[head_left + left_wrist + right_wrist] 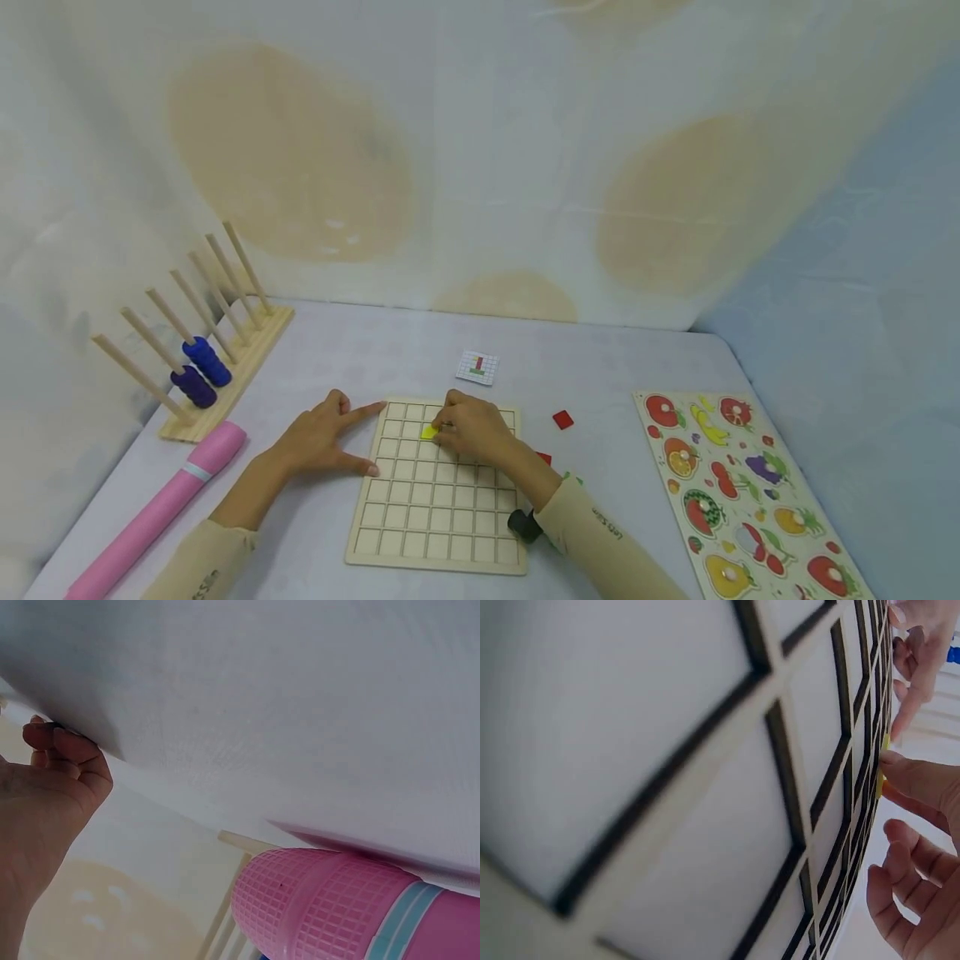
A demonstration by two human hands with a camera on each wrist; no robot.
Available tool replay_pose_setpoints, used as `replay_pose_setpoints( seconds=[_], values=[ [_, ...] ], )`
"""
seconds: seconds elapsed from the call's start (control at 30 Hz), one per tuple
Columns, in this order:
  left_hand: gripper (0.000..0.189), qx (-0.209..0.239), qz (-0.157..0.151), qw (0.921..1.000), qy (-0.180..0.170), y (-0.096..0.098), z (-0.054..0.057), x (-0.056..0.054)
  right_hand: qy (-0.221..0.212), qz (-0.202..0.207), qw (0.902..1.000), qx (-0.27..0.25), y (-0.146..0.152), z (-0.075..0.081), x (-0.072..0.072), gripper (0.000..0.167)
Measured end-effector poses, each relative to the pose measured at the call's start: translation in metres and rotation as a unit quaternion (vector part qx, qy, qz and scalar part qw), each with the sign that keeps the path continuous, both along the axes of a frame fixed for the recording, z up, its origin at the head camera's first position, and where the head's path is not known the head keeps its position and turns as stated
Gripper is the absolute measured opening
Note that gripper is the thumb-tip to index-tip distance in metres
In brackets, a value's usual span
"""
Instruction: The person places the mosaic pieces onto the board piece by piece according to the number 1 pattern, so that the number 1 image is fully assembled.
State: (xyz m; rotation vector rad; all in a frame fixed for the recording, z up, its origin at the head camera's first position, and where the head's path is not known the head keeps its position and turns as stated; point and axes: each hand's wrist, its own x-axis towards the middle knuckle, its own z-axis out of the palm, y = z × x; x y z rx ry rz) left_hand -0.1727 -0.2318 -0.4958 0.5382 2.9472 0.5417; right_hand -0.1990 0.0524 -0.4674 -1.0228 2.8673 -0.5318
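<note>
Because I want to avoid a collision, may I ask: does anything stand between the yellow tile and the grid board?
Nothing visible does. The right hand pinches the yellow tile at the grid board; what lies directly under that hand is hidden. The left hand is at the board's left edge, away from the tile.

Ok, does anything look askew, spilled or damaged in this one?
Nothing looks spilled or damaged. At most, a red tile lies loose and askew on the table, right of the board, which stands out beside its neat grid.
</note>
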Motion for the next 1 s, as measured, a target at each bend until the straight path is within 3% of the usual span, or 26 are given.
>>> replay_pose_setpoints(
  seconds=[0.13, 0.3, 0.6, 0.83, 1.0],
  values=[
    [0.104, 0.002, 0.000, 1.0000, 0.000, 0.001, 0.000, 0.000, 0.005, 0.002, 1.0000, 0.008, 0.004, 0.004, 0.003, 0.027],
    [0.103, 0.006, -0.002, 1.0000, 0.001, 0.000, 0.000, 0.001, -0.020, -0.012, 0.9996, -0.012, 0.021, 0.008, 0.004, 0.041],
    [0.102, 0.008, 0.001, 1.0000, 0.000, -0.004, 0.002, 0.002, -0.110, -0.061, 0.9877, -0.092, 0.091, 0.013, 0.002, 0.048],
    [0.103, 0.011, -0.002, 0.9999, -0.007, -0.003, 0.002, 0.003, -0.140, -0.097, 0.9792, -0.110, 0.146, 0.003, -0.005, 0.057],
    [0.102, 0.016, -0.006, 0.9999, -0.002, -0.001, 0.001, 0.002, -0.154, -0.123, 0.9726, -0.123, 0.173, 0.004, -0.006, 0.060]
  ],
)
